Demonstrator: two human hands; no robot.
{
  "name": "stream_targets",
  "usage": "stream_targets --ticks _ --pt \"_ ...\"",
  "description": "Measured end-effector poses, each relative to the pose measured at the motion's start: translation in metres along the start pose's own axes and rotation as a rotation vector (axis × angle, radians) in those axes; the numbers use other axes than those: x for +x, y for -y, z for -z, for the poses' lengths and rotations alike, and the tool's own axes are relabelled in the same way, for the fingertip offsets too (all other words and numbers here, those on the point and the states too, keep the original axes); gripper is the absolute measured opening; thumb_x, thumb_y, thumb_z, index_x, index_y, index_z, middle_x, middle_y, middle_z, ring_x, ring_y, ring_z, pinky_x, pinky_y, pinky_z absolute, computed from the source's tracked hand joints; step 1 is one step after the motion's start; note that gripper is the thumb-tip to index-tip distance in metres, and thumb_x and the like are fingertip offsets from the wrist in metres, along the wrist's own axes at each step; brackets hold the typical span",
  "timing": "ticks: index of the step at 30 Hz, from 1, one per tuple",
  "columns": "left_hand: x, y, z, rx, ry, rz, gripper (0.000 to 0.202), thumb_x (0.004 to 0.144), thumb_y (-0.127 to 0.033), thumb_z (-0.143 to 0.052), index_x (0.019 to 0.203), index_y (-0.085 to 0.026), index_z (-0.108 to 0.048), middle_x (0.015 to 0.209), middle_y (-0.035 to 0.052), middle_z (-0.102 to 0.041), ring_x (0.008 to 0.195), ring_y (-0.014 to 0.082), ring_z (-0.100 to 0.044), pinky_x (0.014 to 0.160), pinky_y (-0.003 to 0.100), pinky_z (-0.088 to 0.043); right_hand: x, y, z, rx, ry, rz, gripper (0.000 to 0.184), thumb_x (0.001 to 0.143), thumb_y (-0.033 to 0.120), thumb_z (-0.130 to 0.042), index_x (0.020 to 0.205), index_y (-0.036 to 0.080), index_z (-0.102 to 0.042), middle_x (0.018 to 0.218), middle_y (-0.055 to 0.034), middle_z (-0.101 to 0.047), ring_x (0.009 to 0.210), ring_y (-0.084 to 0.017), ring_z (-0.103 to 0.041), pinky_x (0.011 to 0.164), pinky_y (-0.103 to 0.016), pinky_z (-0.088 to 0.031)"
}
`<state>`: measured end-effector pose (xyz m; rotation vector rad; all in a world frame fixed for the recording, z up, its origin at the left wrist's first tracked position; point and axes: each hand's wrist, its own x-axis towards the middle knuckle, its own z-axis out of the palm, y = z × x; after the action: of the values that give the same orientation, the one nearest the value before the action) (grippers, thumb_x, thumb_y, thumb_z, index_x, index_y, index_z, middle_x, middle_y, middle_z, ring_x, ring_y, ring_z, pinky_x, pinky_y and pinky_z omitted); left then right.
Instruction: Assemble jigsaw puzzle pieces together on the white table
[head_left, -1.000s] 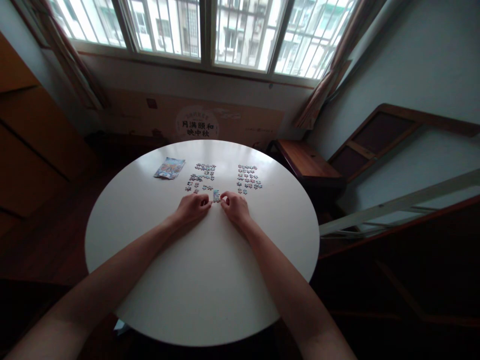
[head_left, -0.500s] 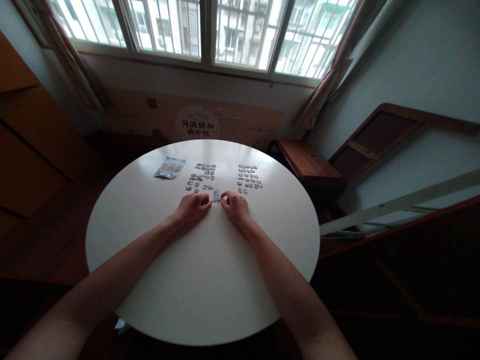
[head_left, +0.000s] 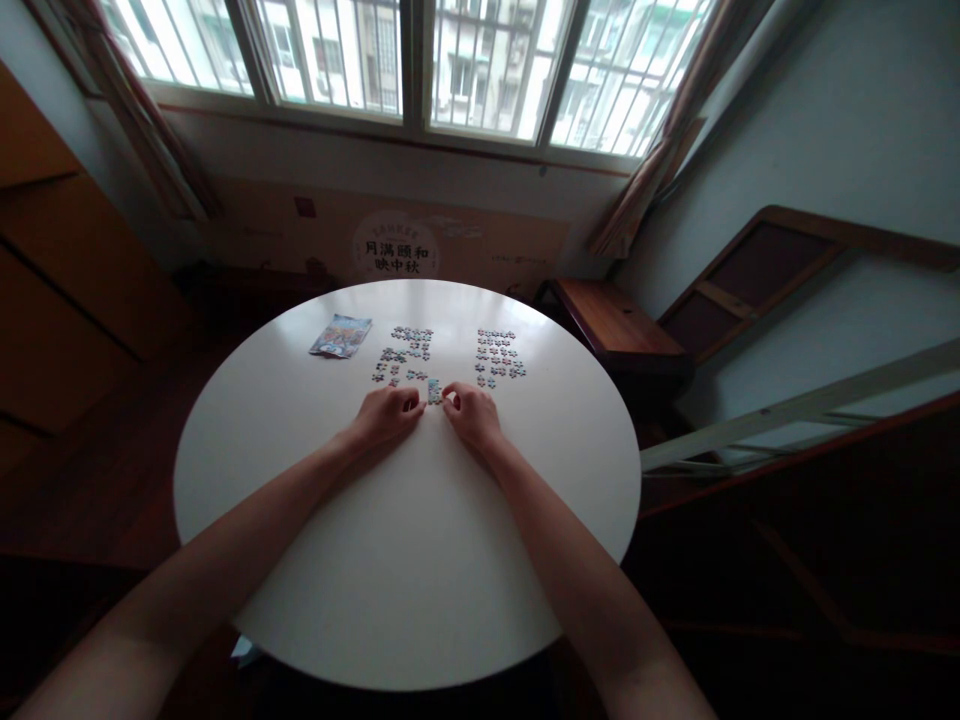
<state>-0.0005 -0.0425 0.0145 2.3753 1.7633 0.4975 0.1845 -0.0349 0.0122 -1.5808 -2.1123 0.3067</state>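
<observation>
A small joined block of jigsaw pieces (head_left: 434, 391) lies on the white round table (head_left: 405, 560), between my two hands. My left hand (head_left: 387, 410) is closed, with curled fingers and its fingertips at the block's lower left edge. Opposite it, my right hand (head_left: 471, 410) pinches at the block's lower right side. The fingers hide part of what they grip. Loose jigsaw pieces (head_left: 405, 355) lie in loose rows beyond my left hand. Another group of loose pieces (head_left: 496, 350) is spread out beyond my right hand.
A crumpled printed packet (head_left: 342, 336) lies on the table's far left. Past the table's right edge stands a wooden bench (head_left: 619, 315). A long printed cardboard panel (head_left: 480, 225) is under the barred windows, and a wooden cabinet (head_left: 60, 270) is at left.
The view has shifted very slightly. Both hands stay in place at the joined jigsaw pieces, and nothing else has visibly moved.
</observation>
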Motion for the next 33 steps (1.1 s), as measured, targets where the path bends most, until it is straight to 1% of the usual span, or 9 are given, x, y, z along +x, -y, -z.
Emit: stream_targets --ticks 21,27,33 --pt "0.0003 0.0010 -0.0005 -0.005 0.001 -0.007 0.037 0.089 -0.046 -0.044 0.072 -0.020 -0.065 0.070 0.0049 -0.067 0.061 0.0156 -0.053 0.057 0.026 -0.028 -0.0001 0.0018 0.0020 0.005 0.026 -0.018 0.018 0.087 0.025 -0.056 0.100 0.023 -0.069 0.083 -0.0025 -0.070 0.077 -0.016 -0.062 0.076 -0.026 -0.041" --pt "0.0005 0.0004 -0.0003 -0.016 -0.004 -0.011 0.037 0.088 -0.045 -0.045 0.072 -0.020 -0.065 0.068 0.0049 -0.066 0.060 0.0159 -0.053 0.058 0.026 -0.028 0.0002 0.0003 0.0004 0.001 0.015 -0.017 0.018 0.088 0.027 -0.057 0.099 0.023 -0.069 0.082 -0.0022 -0.070 0.076 -0.016 -0.061 0.078 -0.026 -0.041" --pt "0.0003 -0.0009 0.0014 -0.004 0.006 0.001 0.036 0.088 -0.045 -0.045 0.073 -0.020 -0.067 0.069 0.0051 -0.067 0.062 0.0171 -0.055 0.058 0.026 -0.029 -0.0006 -0.0002 -0.0004 0.003 0.002 -0.006 0.018 0.087 0.027 -0.056 0.099 0.024 -0.069 0.082 -0.0018 -0.070 0.075 -0.016 -0.061 0.076 -0.026 -0.040"
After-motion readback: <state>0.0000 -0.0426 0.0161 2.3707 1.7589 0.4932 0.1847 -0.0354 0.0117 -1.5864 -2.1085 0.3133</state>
